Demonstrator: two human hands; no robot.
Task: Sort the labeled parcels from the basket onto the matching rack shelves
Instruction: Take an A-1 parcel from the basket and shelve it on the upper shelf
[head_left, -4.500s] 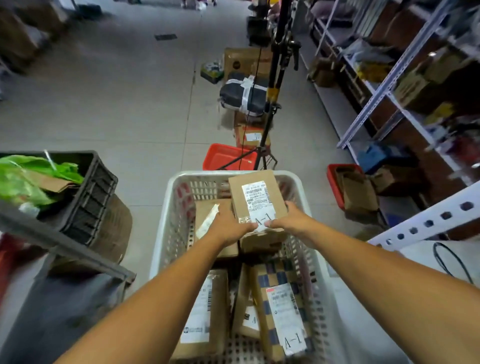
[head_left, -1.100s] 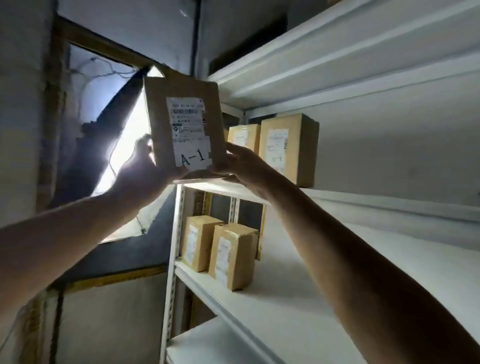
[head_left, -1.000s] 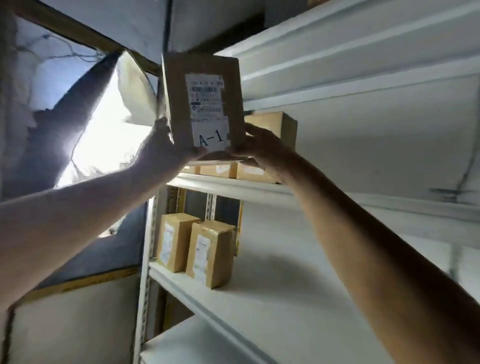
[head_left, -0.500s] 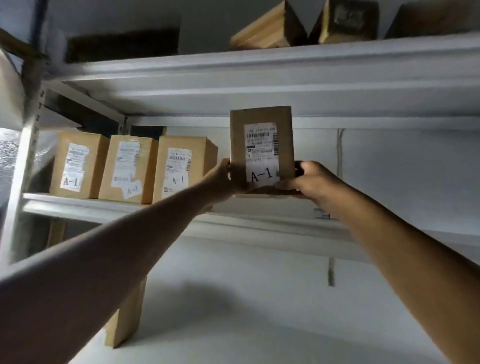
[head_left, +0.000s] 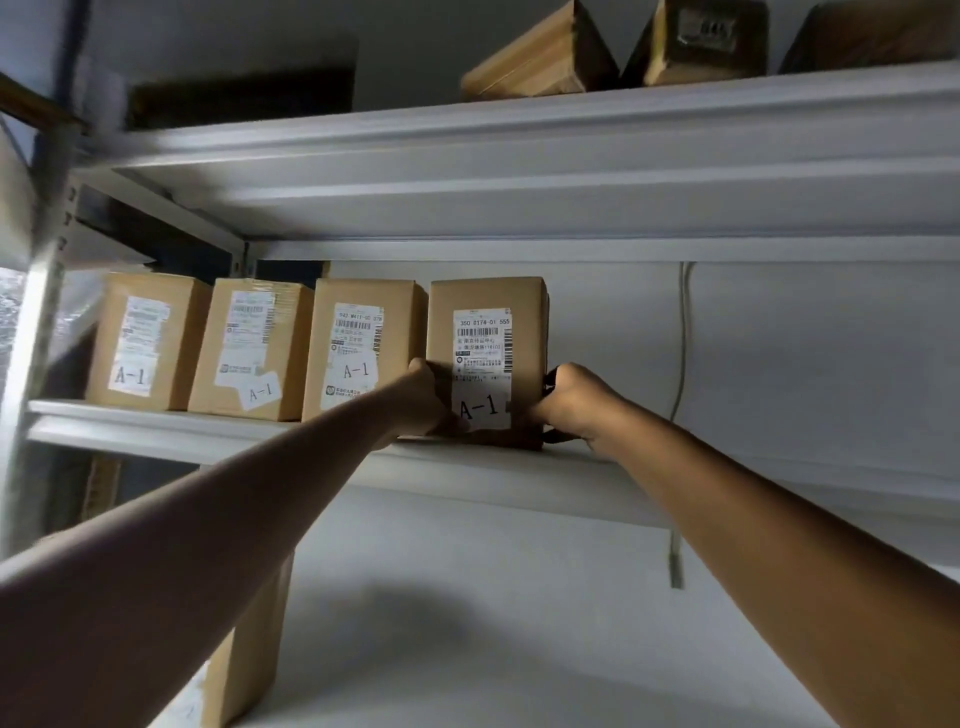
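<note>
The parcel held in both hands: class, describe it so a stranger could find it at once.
Find the white rack's middle shelf, where four brown boxes marked A-1 stand in a row. The parcel is the rightmost, beside bare shelf. Only it has a left hand and right hand on it.

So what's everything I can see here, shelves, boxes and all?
A-1 parcels: four, brown with white labels, upright in a row on the middle shelf; the rightmost parcel is gripped by both hands.
Top-shelf boxes: at least three, brown, on the upper shelf.
Lower box: one, brown, standing on the bottom shelf.
Cable: one, grey, hanging down the back wall.
Left hand: on the parcel's left side.
Right hand: on its right side.
</note>
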